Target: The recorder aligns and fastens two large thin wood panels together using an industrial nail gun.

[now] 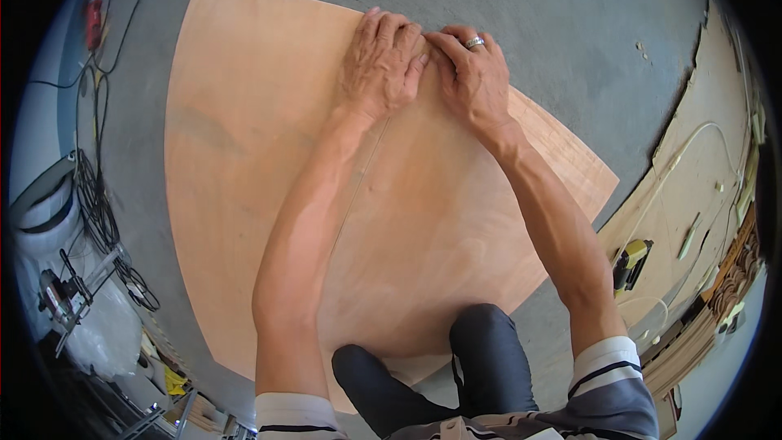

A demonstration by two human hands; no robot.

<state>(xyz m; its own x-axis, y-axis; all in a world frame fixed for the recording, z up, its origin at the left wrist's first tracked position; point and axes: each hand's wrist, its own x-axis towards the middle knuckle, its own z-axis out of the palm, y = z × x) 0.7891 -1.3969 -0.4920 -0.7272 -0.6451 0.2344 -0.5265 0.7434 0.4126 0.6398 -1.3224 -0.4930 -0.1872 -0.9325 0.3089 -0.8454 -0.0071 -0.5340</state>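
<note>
Two pale reddish-brown plywood sheets lie side by side on the floor, meeting along a thin seam. My left hand rests on the far edge of the left plywood sheet, its fingers bent over that edge beside the seam. Just to its right, my right hand, with a ring on one finger, is curled on the far edge of the right plywood sheet. Its thumb and index finger press together near the seam's far end; whether anything small lies between them is hidden. Both forearms stretch over the sheets.
Grey floor surrounds the sheets. At right, a yellow-and-black power tool sits on a large tan board, with a pale hose and wood strips nearby. Black cables, a red tool and a clear plastic bag are at left.
</note>
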